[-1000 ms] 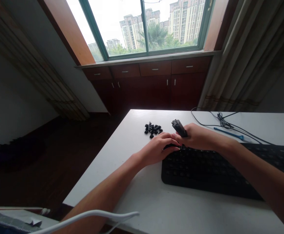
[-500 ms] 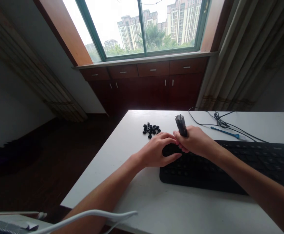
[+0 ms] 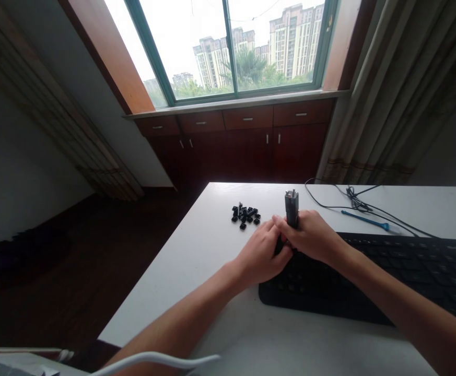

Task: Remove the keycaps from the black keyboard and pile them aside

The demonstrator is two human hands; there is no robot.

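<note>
Keycaps [image 3: 245, 214], a loose black heap, lie near the table's [image 3: 220, 292] far left edge. Beside them the left hand [image 3: 259, 255] rests curled on the keyboard's [image 3: 369, 279] left end, steadying it, while the right hand [image 3: 312, 235] grips a dark puller tool [image 3: 291, 208] upright over the far left corner keys. Judging by this, another cap is being pulled; next comes a straight lift. No lettering is legible.

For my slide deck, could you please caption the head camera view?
Right hand holds a dark tool upright at the black keyboard's corner, left hand alongside, loose keycaps piled nearby.
</note>
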